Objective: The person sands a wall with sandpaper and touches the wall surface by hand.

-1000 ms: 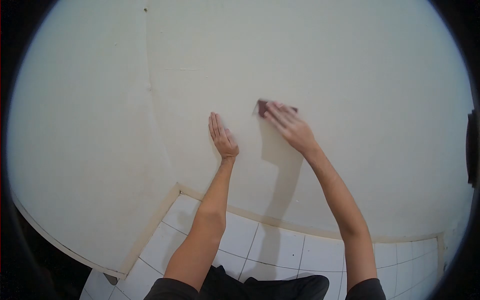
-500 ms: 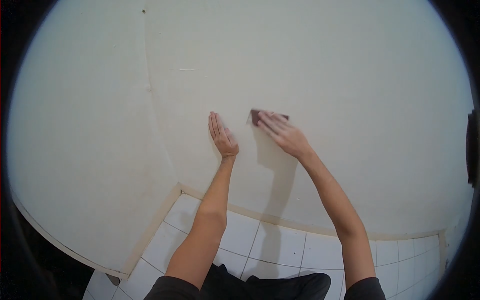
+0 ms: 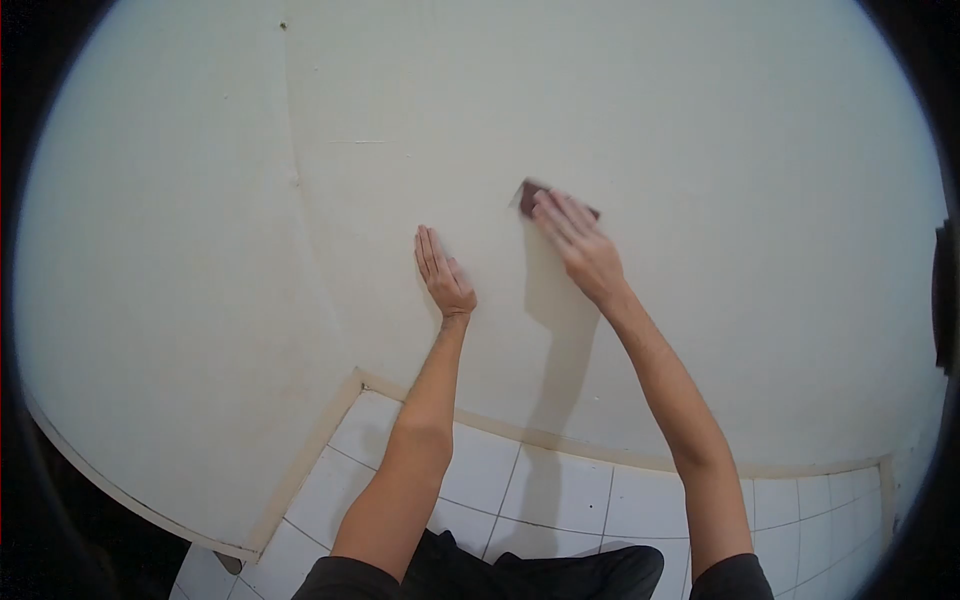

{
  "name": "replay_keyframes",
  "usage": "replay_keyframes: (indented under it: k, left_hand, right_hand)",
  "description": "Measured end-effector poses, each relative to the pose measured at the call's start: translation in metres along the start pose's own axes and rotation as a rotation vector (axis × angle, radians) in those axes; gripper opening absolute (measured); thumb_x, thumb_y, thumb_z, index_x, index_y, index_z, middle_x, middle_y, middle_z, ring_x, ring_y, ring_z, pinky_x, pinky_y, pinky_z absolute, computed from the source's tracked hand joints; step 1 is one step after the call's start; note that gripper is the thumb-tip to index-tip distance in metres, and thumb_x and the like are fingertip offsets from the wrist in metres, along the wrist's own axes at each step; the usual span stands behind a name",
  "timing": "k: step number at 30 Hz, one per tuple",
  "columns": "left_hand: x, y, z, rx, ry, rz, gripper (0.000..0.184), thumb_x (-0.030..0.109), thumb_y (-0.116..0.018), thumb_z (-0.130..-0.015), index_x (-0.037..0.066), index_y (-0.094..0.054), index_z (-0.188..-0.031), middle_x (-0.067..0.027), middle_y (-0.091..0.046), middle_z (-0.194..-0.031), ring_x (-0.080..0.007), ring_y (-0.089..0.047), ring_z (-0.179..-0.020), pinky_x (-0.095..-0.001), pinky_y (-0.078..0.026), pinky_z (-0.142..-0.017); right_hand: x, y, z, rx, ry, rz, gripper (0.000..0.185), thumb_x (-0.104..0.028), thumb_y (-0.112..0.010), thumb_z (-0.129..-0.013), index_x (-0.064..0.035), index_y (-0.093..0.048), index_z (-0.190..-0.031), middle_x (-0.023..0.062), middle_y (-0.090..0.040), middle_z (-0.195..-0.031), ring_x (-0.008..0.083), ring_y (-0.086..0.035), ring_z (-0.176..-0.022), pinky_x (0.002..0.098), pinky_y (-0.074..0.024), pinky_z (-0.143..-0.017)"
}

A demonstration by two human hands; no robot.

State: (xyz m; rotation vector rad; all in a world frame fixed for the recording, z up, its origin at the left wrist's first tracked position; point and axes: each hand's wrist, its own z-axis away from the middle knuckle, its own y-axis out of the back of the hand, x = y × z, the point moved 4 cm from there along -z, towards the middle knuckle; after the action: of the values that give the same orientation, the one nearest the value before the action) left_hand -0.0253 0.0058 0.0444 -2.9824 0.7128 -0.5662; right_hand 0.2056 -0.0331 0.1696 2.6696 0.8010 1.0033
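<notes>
Up and slightly to the right, the right hand (image 3: 592,258) and the dark brown sheet (image 3: 530,198) have moved since the earlier frame, while the left hand (image 3: 444,272) keeps its place. From where I watch, the sheet is at the wall (image 3: 720,300), under the right hand's flattened fingers, above and to the right of the left hand. That left hand lies against the wall, fingers straight and together; I see nothing in it. I judge the sheet light, thin and fairly stiff, perhaps rough on one face, hard to break but likely to crease or slide if pressed unevenly. I would hold it with the fingers spread over its middle, leaving no loose corner to catch. Its underside and most of its middle are hidden from me, motion blurs its edges, and I cannot make out the right thumb's grip. At the right edge a dark object (image 3: 943,300) is cut off, unidentifiable.
</notes>
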Motion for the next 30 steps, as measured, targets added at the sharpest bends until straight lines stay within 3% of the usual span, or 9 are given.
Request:
replay_keyframes:
  k: [3,7,13,16,19,22,25,28,30]
  left_hand:
    - [-0.001,0.001,0.001,0.0,0.003,0.001,0.061,0.013,-0.036,-0.099,-0.009,-0.036,-0.155,-0.0244,-0.034,-0.164,-0.0413,-0.028,-0.153,-0.0527,-0.021,-0.126]
    - [0.003,0.003,0.0,-0.007,0.015,0.009,0.061,0.013,-0.037,-0.098,-0.008,-0.036,-0.155,-0.0238,-0.034,-0.164,-0.0409,-0.028,-0.154,-0.0523,-0.02,-0.127]
    - [-0.001,0.001,0.001,0.002,0.007,-0.005,0.061,0.013,-0.037,-0.098,-0.008,-0.036,-0.155,-0.0237,-0.034,-0.164,-0.0406,-0.029,-0.153,-0.0519,-0.021,-0.127]
    - [0.0,0.002,0.0,0.001,0.006,-0.006,0.061,0.014,-0.037,-0.098,-0.008,-0.036,-0.156,-0.0238,-0.035,-0.164,-0.0405,-0.029,-0.153,-0.0516,-0.021,-0.127]
    - [0.0,0.002,0.001,0.012,-0.01,-0.008,0.061,0.014,-0.037,-0.098,-0.008,-0.036,-0.155,-0.0239,-0.035,-0.164,-0.0408,-0.029,-0.153,-0.051,-0.021,-0.127]
    - [-0.001,0.002,0.0,-0.003,-0.005,-0.01,0.061,0.013,-0.037,-0.098,-0.009,-0.035,-0.156,-0.0241,-0.034,-0.164,-0.0412,-0.029,-0.153,-0.0511,-0.021,-0.127]
    - [0.003,0.003,0.0,-0.004,0.008,0.007,0.061,0.012,-0.038,-0.098,-0.009,-0.035,-0.155,-0.0239,-0.034,-0.164,-0.041,-0.029,-0.153,-0.0513,-0.021,-0.127]
    - [-0.001,0.001,0.002,-0.016,0.01,0.015,0.061,0.013,-0.036,-0.099,-0.007,-0.034,-0.157,-0.0223,-0.031,-0.166,-0.0411,-0.026,-0.154,-0.0515,-0.019,-0.127]
    - [-0.002,-0.001,0.002,-0.016,0.008,0.011,0.061,0.013,-0.036,-0.099,-0.007,-0.034,-0.157,-0.0223,-0.031,-0.166,-0.0409,-0.026,-0.155,-0.0514,-0.019,-0.127]
  right_hand:
    - [-0.014,-0.008,0.009,-0.022,-0.017,-0.059,0.054,-0.01,-0.056,-0.09,0.0002,-0.057,-0.143,0.0126,-0.052,-0.156,0.0273,-0.048,-0.145,0.039,-0.0411,-0.121]
    - [-0.055,-0.042,0.069,-0.265,0.422,-0.088,0.056,-0.01,-0.057,-0.09,0.0001,-0.056,-0.144,0.0132,-0.05,-0.157,0.0279,-0.047,-0.146,0.0397,-0.0399,-0.122]
    - [-0.043,-0.012,0.062,-0.132,-0.02,-0.061,0.055,-0.013,-0.054,-0.091,0.0015,-0.056,-0.144,0.012,-0.049,-0.158,0.0272,-0.047,-0.146,0.0391,-0.0385,-0.123]
    - [-0.055,-0.038,0.09,-0.297,0.433,-0.13,0.056,-0.014,-0.053,-0.091,0.0023,-0.055,-0.144,0.0117,-0.05,-0.157,0.027,-0.047,-0.146,0.0394,-0.0383,-0.123]
    - [-0.046,-0.022,0.079,-0.244,0.283,-0.133,0.055,-0.013,-0.054,-0.089,0.0029,-0.057,-0.142,0.0114,-0.051,-0.156,0.0265,-0.047,-0.146,0.0389,-0.0389,-0.122]
    - [-0.038,-0.008,0.067,-0.1,-0.037,-0.016,0.055,-0.013,-0.055,-0.088,0.0034,-0.058,-0.141,0.0112,-0.051,-0.156,0.0257,-0.047,-0.146,0.0388,-0.0397,-0.122]
    - [-0.058,-0.029,0.092,-0.233,0.202,-0.085,0.056,-0.013,-0.055,-0.088,0.003,-0.057,-0.142,0.0112,-0.051,-0.157,0.0258,-0.047,-0.146,0.0397,-0.0406,-0.121]
    - [-0.056,-0.025,0.091,-0.229,0.205,-0.09,0.058,-0.013,-0.056,-0.088,0.0032,-0.055,-0.143,0.0114,-0.05,-0.157,0.0256,-0.048,-0.145,0.0397,-0.0412,-0.121]
    - [-0.042,-0.008,0.069,-0.143,0.041,-0.034,0.057,-0.013,-0.056,-0.088,0.0026,-0.056,-0.143,0.0113,-0.05,-0.157,0.0259,-0.048,-0.145,0.0395,-0.0414,-0.12]
